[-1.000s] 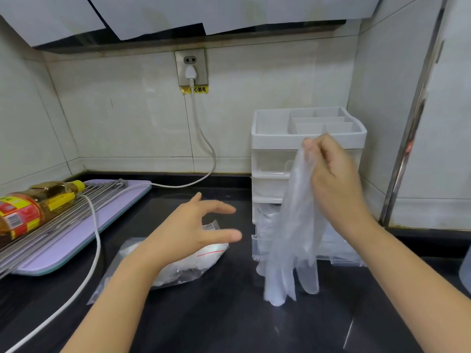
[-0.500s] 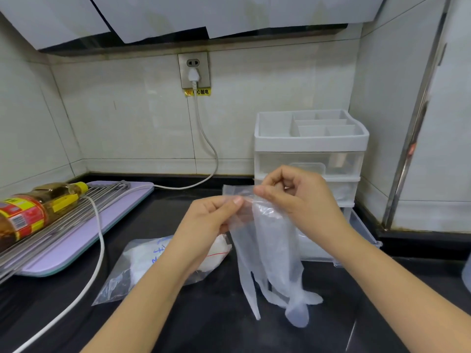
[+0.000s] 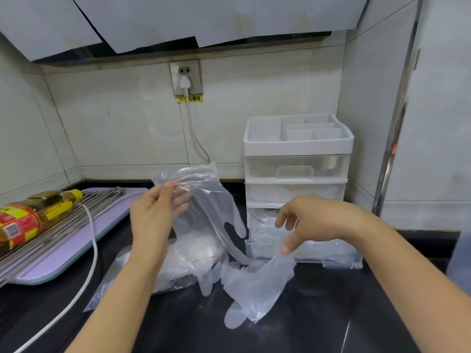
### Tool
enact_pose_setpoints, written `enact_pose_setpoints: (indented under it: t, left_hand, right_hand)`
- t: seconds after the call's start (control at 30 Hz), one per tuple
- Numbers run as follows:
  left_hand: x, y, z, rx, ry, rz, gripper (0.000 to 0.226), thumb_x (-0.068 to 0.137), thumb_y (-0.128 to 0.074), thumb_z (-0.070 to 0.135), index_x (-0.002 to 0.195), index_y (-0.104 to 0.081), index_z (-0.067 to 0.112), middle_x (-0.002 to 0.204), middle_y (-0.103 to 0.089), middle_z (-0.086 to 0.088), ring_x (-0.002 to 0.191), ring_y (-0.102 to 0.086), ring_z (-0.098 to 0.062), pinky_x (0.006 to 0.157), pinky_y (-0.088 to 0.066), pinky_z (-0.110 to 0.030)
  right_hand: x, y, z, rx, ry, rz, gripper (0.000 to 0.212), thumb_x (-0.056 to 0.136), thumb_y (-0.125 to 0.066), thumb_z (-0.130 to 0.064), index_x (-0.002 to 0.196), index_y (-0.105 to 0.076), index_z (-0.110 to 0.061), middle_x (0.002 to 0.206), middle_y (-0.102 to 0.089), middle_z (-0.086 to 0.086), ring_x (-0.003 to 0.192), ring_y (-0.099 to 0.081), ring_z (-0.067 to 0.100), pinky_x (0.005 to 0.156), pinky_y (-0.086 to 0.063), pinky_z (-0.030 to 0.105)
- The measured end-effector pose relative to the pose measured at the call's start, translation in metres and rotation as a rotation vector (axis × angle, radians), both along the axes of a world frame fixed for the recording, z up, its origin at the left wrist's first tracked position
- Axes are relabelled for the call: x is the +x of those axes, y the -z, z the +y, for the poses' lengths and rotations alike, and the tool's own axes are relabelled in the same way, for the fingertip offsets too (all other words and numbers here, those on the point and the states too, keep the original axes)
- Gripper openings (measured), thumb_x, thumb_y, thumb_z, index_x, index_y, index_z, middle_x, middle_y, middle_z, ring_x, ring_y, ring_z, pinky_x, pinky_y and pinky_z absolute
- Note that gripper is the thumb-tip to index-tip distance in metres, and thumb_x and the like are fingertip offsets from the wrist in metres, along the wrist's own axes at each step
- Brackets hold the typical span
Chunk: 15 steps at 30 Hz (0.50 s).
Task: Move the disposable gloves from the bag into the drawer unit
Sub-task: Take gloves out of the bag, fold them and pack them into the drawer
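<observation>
Fingertips and thumb of the left hand (image 3: pixel 154 220) are shown, in the head view, pinched on the cuff of a clear disposable glove (image 3: pixel 204 212). It is held up above the dark counter (image 3: pixel 331 314), its long axis hanging downward toward the bag (image 3: pixel 178 271) that lies beneath it. To the right, the right hand (image 3: pixel 313 220) is seen with fingers loosely curled and the thumb tip laid against the upper edge of a second glove (image 3: pixel 254 286); whether that edge is pinched cannot be told. This second glove is draped down toward the near left, with its finger ends resting on the counter. The drawer unit (image 3: pixel 295 149) is set at the far right by the wall, and its bottom drawer (image 3: pixel 318 253) is pulled out with more clear plastic inside. That open drawer lies just behind the right hand and well apart from the left, so the right hand is judged nearer for the drop.
</observation>
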State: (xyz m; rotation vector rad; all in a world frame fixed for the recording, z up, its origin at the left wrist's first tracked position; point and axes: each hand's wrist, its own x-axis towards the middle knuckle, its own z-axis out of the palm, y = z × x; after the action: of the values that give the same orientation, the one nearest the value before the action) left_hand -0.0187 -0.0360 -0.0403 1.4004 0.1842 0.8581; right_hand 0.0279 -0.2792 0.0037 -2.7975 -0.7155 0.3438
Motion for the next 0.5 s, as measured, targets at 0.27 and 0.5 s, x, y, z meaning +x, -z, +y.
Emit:
enact_pose_setpoints:
  t: [0.27,0.5]
  left_hand:
    - [0.006,-0.032,-0.039,0.274,-0.182,-0.124,0.035,0.096,-0.055,0.035,0.075,-0.062,0.008,0.072,-0.058,-0.004,0.067,-0.056,-0.017,0.071,-0.048,-0.031]
    - [0.038,-0.013,-0.117,1.193,0.036,-0.088,0.054,0.101,-0.017,0.034,0.15,-0.021,0.012,0.153,-0.01,0.008,0.144,-0.001,-0.007,0.119,-0.002,-0.022]
  right_hand:
    - [-0.02,-0.026,0.003,0.978,-0.146,0.571,0.062,0.077,-0.06,-0.053,0.11,-0.065,-0.002,0.099,-0.073,0.014,0.086,-0.071,0.021,0.075,-0.058,0.025]
    - [0.009,-0.019,-0.007,1.503,-0.074,0.701,0.038,0.078,-0.067,-0.032,0.106,-0.065,-0.006,0.099,-0.064,0.012,0.088,-0.062,0.021,0.081,-0.055,0.029]
